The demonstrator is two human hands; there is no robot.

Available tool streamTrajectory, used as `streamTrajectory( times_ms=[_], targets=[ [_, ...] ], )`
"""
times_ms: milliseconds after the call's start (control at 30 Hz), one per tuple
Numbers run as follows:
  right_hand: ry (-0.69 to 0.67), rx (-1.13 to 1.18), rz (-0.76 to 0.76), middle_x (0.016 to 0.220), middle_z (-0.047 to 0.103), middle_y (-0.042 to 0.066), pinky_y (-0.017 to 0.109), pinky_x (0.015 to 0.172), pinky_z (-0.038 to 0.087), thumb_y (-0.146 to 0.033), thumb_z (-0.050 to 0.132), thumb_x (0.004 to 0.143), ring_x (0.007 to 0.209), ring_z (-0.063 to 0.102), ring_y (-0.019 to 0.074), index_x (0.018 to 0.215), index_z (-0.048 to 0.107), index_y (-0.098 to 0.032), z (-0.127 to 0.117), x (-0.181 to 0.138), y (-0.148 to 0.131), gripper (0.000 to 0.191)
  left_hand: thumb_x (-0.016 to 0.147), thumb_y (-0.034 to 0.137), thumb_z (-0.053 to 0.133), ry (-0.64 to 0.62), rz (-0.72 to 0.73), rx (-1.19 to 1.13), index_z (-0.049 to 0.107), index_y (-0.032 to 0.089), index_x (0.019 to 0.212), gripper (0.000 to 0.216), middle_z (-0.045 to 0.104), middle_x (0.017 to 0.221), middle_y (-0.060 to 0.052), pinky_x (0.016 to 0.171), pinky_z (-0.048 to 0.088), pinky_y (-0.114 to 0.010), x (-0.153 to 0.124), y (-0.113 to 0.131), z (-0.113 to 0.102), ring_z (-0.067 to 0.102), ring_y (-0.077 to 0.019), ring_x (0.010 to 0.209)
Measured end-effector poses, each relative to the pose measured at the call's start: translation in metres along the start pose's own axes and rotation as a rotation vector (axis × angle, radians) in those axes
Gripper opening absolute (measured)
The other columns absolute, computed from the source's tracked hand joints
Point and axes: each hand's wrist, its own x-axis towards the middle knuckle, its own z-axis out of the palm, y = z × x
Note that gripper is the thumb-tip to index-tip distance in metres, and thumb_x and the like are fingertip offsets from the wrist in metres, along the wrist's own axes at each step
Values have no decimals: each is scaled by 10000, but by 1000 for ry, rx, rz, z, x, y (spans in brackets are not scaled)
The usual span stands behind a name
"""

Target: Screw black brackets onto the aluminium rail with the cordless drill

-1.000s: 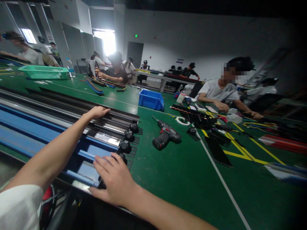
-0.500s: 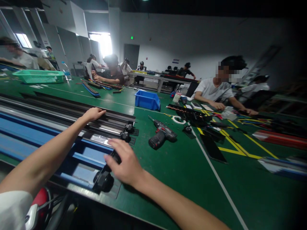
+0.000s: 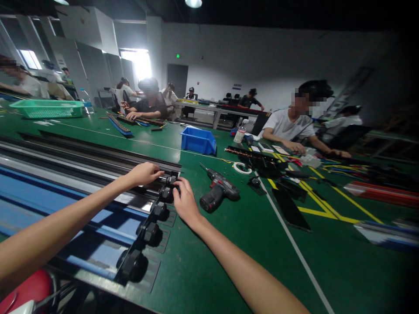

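Observation:
Long profile bars lie side by side on the green table [image 3: 209, 261], blue ones [image 3: 108, 233] nearest and dark ones [image 3: 108, 150] farther off. Black cable glands [image 3: 151, 233] stick out of end plates at their right ends. My left hand [image 3: 147, 173] is over the dark bars close to their ends, fingers curled and pressed together; what they hold, if anything, is hidden. My right hand [image 3: 187, 203] is just right of the far glands, thumb and fingers apart, fingertips against or very near them. A cordless drill [image 3: 219, 189] lies to its right.
Beyond the drill are a blue bin [image 3: 198, 141], a white ring [image 3: 242, 168] and black parts [image 3: 288, 207]. A green basket [image 3: 49, 109] stands far left. Co-workers sit across the table, one at the right [image 3: 291, 126] with wires and parts.
My left hand has moved right along the bars to their ends. My right hand has gone from the nearest blue bar's end to the far glands. The bar ends now form a line.

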Motion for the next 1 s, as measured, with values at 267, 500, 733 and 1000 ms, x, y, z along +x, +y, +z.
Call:
streamTrajectory(
  times_ms=[267,500,733,1000],
  targets=[
    [-108,-10,-7,1479,416,101,384,1172,349,-176,431,957,1370,441,219,1132,673,-198,3,7,11,299,971,597,298,-128,9,-152,746,221,1053,591,744,925,-96,701,445,-259,-13,8,6,688,-230,820],
    [-137,9,12,1502,392,96,392,1200,314,-150,440,943,1392,415,224,1172,693,-193,4,6,12,345,957,602,327,-157,-14,-146,744,217,1112,588,744,906,-84,733,459,-267,-13,8,5,684,-235,827],
    [-126,16,-13,1494,396,95,414,1198,324,-137,458,925,1382,422,232,1187,703,-198,5,6,15,364,970,593,282,-181,-11,-99,737,201,1099,615,736,949,-93,698,436,-271,-11,7,7,665,-234,811],
    [-117,52,-22,1494,401,74,418,1202,313,-126,474,919,1374,425,224,1157,713,-208,5,5,16,348,968,595,286,-152,-12,-73,747,185,1039,621,738,904,-90,687,415,-274,-11,8,9,649,-233,784]
  ],
)
